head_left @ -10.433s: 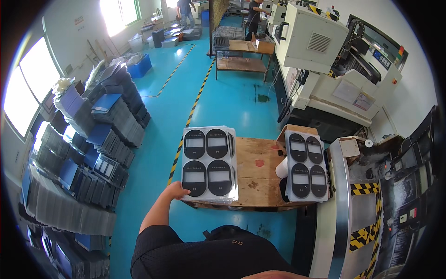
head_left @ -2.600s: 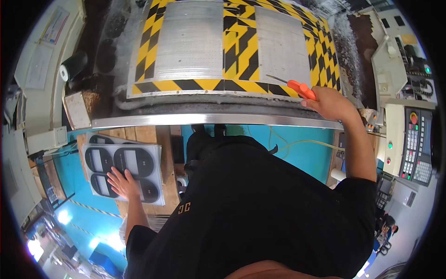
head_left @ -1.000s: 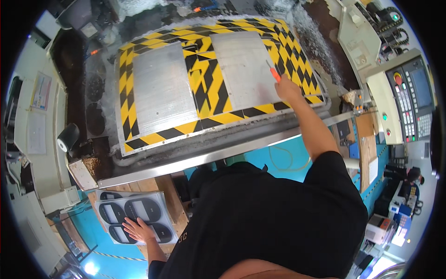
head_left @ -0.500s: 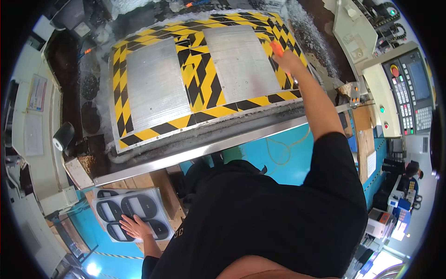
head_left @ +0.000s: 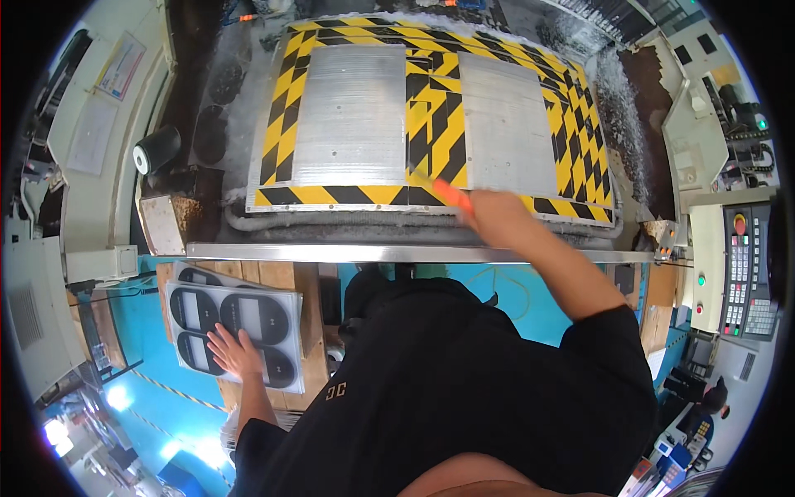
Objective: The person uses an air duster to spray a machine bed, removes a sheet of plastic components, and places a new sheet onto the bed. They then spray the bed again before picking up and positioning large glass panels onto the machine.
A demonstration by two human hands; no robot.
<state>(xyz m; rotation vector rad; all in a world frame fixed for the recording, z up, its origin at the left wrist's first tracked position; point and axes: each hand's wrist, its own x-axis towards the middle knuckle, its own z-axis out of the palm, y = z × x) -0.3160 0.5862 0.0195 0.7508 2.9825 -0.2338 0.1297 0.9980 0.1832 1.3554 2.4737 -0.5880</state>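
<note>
My right hand (head_left: 497, 217) is closed around an orange-handled tool (head_left: 451, 195) over the machine bed's front edge. The tool's thin, pale tip is blurred, so its exact kind is unclear. It points left toward the striped strip between two bare metal panels, the left panel (head_left: 352, 116) and the right panel (head_left: 509, 120). To the lower left, my left hand (head_left: 235, 354) lies with fingers spread on a stack of translucent sheets (head_left: 294, 331) printed with black rounded shapes. Nothing is gripped in that hand.
Yellow-and-black tape (head_left: 331, 195) borders both panels. A metal rail (head_left: 414, 253) runs along the machine's front. Wooden boards (head_left: 310, 364) carry the sheets. At the right stands a control panel (head_left: 737, 273) with a red button. A black-and-white cylinder (head_left: 157, 151) sits left of the bed.
My right hand has swept the orange-handled tool from the right panel's far right side toward the near middle. The view has shifted and turned. My left hand stays on the sheets.
</note>
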